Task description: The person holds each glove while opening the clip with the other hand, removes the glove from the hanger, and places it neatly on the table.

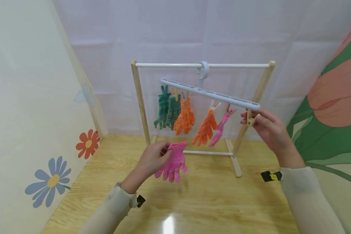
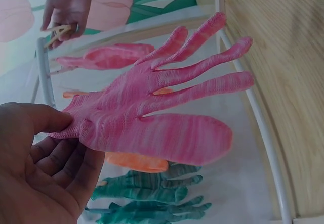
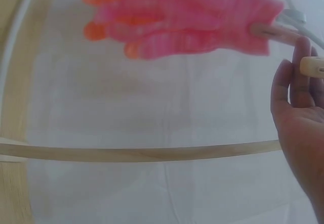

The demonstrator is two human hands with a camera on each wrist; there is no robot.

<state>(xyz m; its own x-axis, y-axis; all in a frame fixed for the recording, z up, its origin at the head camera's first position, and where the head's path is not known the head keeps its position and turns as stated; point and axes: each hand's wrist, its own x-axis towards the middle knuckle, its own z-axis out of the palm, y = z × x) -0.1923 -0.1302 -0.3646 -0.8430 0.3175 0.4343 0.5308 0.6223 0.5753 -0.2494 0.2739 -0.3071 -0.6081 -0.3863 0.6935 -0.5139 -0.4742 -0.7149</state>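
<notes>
My left hand (image 1: 157,157) pinches a pink knitted glove (image 1: 175,164) by its cuff, its fingers dangling over the table. At the low right end of the tilted grey hanger (image 1: 210,94), my right hand (image 1: 270,128) holds a beige clothespin (image 1: 249,119) between thumb and fingers. Just left of that clothespin, another pink glove (image 1: 219,130) hangs from its own peg. Farther left on the hanger are two orange gloves (image 1: 205,129) and two green gloves (image 1: 163,109), all clipped by their cuffs. The left wrist view shows the held pink glove (image 2: 152,97) spread out close up.
The hanger hooks over the white top bar (image 1: 169,65) of a small wooden rack (image 1: 140,100) standing on the wood-grain table (image 1: 210,201). A lower white bar (image 1: 204,153) joins its feet. Behind is a white cloth (image 1: 111,55); flower-patterned panels stand at both sides.
</notes>
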